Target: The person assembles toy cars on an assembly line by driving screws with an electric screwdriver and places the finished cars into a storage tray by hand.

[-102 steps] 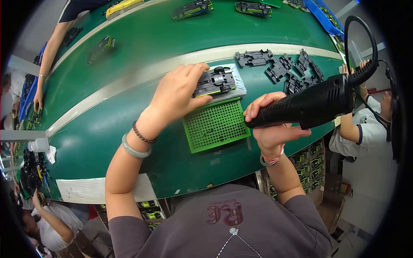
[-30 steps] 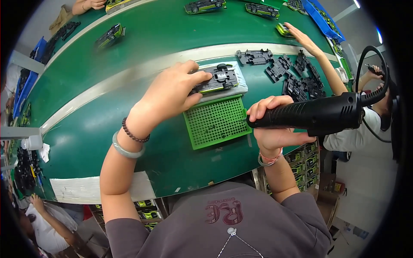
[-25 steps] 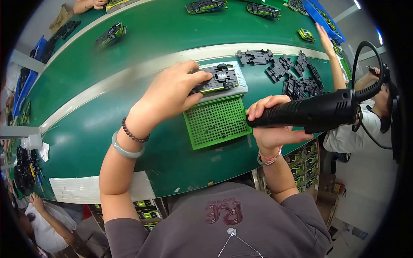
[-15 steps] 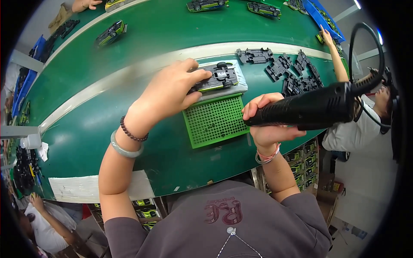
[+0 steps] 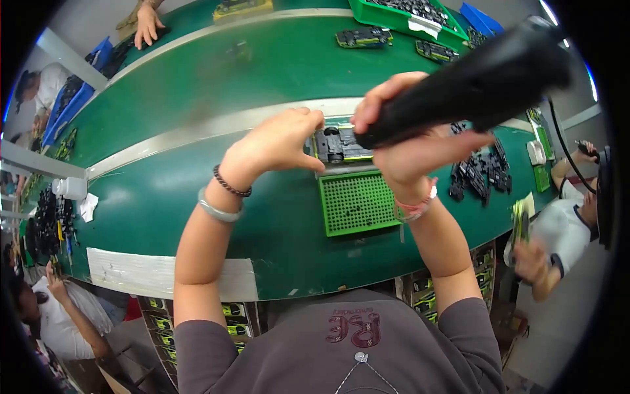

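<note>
A toy car (image 5: pixel 348 146) lies wheels up on a padded rest, showing its black underside and green body edge. My left hand (image 5: pixel 282 141) closes round its left end, thumb on the near side and fingers on the far side. In my right hand (image 5: pixel 407 151) is a black electric screwdriver (image 5: pixel 466 85), lying tilted over the car's right part, its front end toward the car. Its tip is hidden, as is that part of the car. Just nearer to me sits a green perforated tray (image 5: pixel 357 207) with a few small dark bits in it.
Black plastic chassis parts (image 5: pixel 479 174) lie to the right. Other upturned toy cars (image 5: pixel 364 37) rest across the green table, near a green bin (image 5: pixel 410 14) of small parts. A co-worker's hand (image 5: pixel 148 26) reaches in at the far left; other people sit on both sides.
My left hand has moved from over the car's underside to its left end. The screwdriver has swung up and over the car. The whole view has shifted.
</note>
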Available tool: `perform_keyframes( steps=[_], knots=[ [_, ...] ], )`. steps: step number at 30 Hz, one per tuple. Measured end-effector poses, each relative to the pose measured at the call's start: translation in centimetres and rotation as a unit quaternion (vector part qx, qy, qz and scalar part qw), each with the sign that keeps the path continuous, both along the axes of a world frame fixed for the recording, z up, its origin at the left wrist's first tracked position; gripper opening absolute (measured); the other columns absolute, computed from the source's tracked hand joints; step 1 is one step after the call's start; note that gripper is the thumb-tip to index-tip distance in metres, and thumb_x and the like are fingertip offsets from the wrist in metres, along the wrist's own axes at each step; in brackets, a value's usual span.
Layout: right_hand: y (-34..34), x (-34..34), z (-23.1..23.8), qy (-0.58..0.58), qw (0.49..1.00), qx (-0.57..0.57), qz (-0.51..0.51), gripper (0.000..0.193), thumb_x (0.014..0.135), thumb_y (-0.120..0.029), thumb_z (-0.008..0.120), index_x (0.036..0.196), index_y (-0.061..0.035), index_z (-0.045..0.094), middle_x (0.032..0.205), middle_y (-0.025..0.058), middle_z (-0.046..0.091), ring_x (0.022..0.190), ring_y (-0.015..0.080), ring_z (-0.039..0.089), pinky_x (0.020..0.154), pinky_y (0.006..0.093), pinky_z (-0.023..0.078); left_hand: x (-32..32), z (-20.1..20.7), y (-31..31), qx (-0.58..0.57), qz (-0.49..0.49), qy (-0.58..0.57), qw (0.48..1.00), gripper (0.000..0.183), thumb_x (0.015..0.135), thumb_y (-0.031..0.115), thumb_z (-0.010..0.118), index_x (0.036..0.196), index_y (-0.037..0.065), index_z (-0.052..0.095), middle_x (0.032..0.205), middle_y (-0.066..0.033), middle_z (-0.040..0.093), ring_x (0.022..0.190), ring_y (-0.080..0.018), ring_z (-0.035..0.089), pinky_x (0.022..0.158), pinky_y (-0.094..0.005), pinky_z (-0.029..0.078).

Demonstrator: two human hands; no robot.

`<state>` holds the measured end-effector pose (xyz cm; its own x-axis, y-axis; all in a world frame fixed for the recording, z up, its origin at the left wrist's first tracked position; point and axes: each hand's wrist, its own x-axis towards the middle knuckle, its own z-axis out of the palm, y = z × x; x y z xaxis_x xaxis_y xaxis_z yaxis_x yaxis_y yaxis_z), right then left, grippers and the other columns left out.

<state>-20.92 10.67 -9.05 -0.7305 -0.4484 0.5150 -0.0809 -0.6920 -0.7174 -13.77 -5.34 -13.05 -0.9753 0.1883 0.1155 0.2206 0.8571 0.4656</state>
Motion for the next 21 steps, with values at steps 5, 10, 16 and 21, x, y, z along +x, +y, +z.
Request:
perform_keyframes(
  steps=[5, 10, 16, 21],
  knots=[
    [-2.6, 0.4, -2.0, -0.002, 0.996, 0.084, -0.015, 0.101, 0.058, -0.092, 0.014, 0.081, -0.0001, 0.048, 0.059, 0.0126, 0.053, 0.050, 0.0202, 0.052, 0.048, 0.0295, 0.044, -0.3, -0.8, -0.2, 0.011, -0.031, 0.009, 0.999, 0.055, 0.059, 0.028, 0.079, 0.095, -0.001, 0.051, 0.090, -0.0174, 0.058, 0.089, -0.0336, 0.055, 0.078, -0.0397, 0.045],
    [-2.8, 0.6, -2.4, 0.011, 0.994, 0.108, -0.012, 0.100, 0.059, -0.092, 0.016, 0.082, 0.0000, 0.048, 0.058, 0.0115, 0.052, 0.052, 0.0198, 0.053, 0.049, 0.0288, 0.044, 0.1, -0.8, 0.0, 0.022, -0.006, -0.003, 1.000, 0.055, 0.059, 0.028, 0.079, 0.098, 0.001, 0.051, 0.089, -0.0156, 0.057, 0.089, -0.0332, 0.055, 0.078, -0.0395, 0.045],
    [-3.5, 0.2, -3.9, 0.013, 0.996, 0.087, 0.003, 0.095, 0.062, -0.089, 0.021, 0.083, 0.0000, 0.048, 0.064, 0.0104, 0.052, 0.052, 0.0195, 0.052, 0.048, 0.0286, 0.044, -0.2, -1.0, -0.3, 0.039, -0.016, 0.012, 0.999, 0.053, 0.058, 0.027, 0.079, 0.098, 0.003, 0.053, 0.088, -0.0156, 0.058, 0.088, -0.0332, 0.055, 0.077, -0.0395, 0.045],
    [-4.2, 0.5, -3.6, 0.083, 0.984, 0.159, 0.000, 0.088, 0.066, -0.085, 0.029, 0.083, -0.0007, 0.048, 0.065, 0.0055, 0.048, 0.050, 0.0170, 0.050, 0.047, 0.0279, 0.041, -0.1, -0.6, -0.9, 0.086, -0.026, -0.002, 0.996, 0.047, 0.056, 0.025, 0.081, 0.088, 0.002, 0.056, 0.086, -0.0148, 0.060, 0.087, -0.0331, 0.056, 0.077, -0.0391, 0.046]
  ],
)
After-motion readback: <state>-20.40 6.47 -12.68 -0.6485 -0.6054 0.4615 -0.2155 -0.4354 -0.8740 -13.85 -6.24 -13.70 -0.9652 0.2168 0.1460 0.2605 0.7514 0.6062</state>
